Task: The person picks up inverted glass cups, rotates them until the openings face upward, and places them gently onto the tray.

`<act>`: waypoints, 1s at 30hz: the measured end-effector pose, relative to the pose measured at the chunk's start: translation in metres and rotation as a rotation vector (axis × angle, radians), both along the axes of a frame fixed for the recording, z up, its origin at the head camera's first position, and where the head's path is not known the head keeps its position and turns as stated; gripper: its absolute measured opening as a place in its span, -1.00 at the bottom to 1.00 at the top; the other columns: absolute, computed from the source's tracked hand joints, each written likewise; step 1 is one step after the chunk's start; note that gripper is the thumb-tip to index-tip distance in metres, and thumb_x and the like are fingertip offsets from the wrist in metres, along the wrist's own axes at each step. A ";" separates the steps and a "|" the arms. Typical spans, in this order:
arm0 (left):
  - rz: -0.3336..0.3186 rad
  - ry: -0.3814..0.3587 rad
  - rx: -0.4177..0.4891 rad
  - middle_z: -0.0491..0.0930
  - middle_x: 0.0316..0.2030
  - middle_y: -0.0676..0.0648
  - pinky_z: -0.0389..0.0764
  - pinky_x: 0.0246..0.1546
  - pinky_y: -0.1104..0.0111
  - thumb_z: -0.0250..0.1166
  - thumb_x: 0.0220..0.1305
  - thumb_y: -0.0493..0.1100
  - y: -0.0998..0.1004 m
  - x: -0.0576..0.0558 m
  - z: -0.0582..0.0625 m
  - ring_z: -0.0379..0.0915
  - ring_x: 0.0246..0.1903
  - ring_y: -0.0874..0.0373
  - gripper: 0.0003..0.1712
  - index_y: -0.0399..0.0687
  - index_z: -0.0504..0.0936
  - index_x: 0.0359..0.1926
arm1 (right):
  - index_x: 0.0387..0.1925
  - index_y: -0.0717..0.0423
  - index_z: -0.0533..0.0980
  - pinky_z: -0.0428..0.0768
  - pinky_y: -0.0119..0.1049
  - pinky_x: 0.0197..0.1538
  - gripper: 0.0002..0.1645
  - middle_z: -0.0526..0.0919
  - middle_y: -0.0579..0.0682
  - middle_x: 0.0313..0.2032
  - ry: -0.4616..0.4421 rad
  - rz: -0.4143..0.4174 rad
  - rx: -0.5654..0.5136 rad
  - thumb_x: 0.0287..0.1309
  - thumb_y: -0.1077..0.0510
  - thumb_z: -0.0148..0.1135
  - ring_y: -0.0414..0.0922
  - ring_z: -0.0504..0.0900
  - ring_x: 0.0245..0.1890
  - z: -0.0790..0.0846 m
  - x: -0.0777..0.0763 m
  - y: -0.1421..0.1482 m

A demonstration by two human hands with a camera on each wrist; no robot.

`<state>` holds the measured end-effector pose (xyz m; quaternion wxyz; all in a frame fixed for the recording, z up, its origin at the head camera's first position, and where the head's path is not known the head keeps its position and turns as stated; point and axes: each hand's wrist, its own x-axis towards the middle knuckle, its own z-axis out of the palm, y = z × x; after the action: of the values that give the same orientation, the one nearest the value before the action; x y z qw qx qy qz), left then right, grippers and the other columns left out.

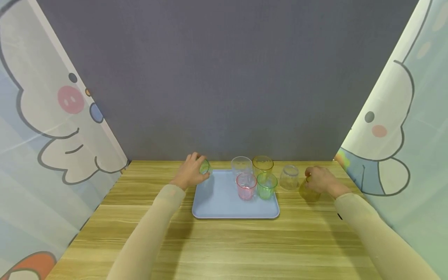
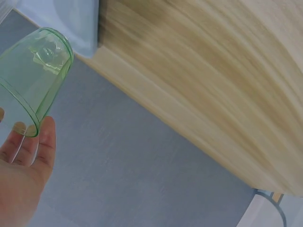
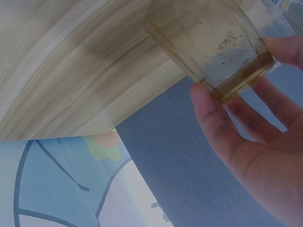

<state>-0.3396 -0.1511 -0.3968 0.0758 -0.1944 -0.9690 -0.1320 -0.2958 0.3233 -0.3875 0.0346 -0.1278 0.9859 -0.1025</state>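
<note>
My left hand (image 1: pixel 191 170) holds a green-tinted clear cup (image 2: pixel 40 71) by its rim, at the back left corner of the blue tray (image 1: pixel 224 212). The cup is tilted in the left wrist view, its base pointing towards the tray. On the right, my right hand (image 1: pixel 320 179) grips an amber cup (image 1: pixel 309 193) round its thick base, mouth down, right of the tray. Thumb and fingers ring that base in the right wrist view. Next to it a colourless cup (image 1: pixel 289 179) stands upside down on the table.
Upright on the tray's right half are a colourless cup (image 1: pixel 241 166), an amber cup (image 1: pixel 263 165), a pink cup (image 1: pixel 246 187) and a green cup (image 1: pixel 267 186). A grey panel (image 1: pixel 224 85) rises behind the wooden table (image 1: pixel 231 249); printed curtains (image 1: pixel 381 171) flank it.
</note>
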 end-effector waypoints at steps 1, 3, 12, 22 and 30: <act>0.002 -0.004 0.003 0.36 0.25 -0.26 0.59 -0.06 -0.05 0.35 0.27 0.10 0.000 0.000 -0.001 0.33 0.16 -0.18 -0.26 -0.10 0.44 0.38 | -0.03 0.44 0.54 0.57 0.21 -0.05 -0.50 0.62 0.43 -0.08 0.002 0.003 0.000 0.09 0.15 0.39 0.40 0.59 -0.07 0.000 0.000 0.000; 0.006 -0.005 0.003 0.37 0.23 -0.26 0.59 -0.07 -0.04 0.36 0.26 0.10 -0.001 -0.001 -0.004 0.34 0.14 -0.18 -0.27 -0.12 0.45 0.37 | -0.03 0.44 0.54 0.57 0.21 -0.05 -0.50 0.63 0.42 -0.08 0.004 0.008 0.003 0.09 0.15 0.39 0.40 0.60 -0.08 0.000 0.000 0.000; 0.024 -0.058 -0.008 0.36 0.25 -0.25 0.56 -0.04 -0.04 0.36 0.26 0.11 -0.003 -0.004 -0.013 0.32 0.13 -0.15 -0.24 -0.12 0.42 0.39 | -0.04 0.44 0.54 0.57 0.20 -0.05 -0.51 0.63 0.41 -0.10 0.014 0.009 0.004 0.08 0.16 0.39 0.37 0.60 -0.09 -0.001 -0.001 -0.001; 0.022 -0.084 -0.026 0.35 0.26 -0.26 0.49 0.10 -0.08 0.34 0.31 0.08 0.002 -0.006 -0.016 0.29 0.17 -0.19 -0.21 -0.14 0.37 0.45 | -0.03 0.44 0.54 0.57 0.21 -0.05 -0.50 0.62 0.42 -0.09 0.010 0.003 0.002 0.08 0.16 0.40 0.38 0.59 -0.08 -0.001 -0.001 0.000; 0.032 -0.068 -0.037 0.36 0.29 -0.27 0.46 0.15 -0.12 0.31 0.33 0.07 0.006 -0.009 -0.019 0.29 0.21 -0.20 -0.22 -0.10 0.34 0.48 | -0.05 0.43 0.55 0.56 0.23 -0.03 -0.52 0.61 0.42 -0.09 0.016 0.003 0.009 0.08 0.16 0.39 0.41 0.58 -0.07 -0.001 -0.001 -0.001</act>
<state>-0.3489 -0.1454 -0.4162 0.0415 -0.1755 -0.9763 -0.1194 -0.2964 0.3226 -0.3884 0.0276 -0.1301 0.9863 -0.0972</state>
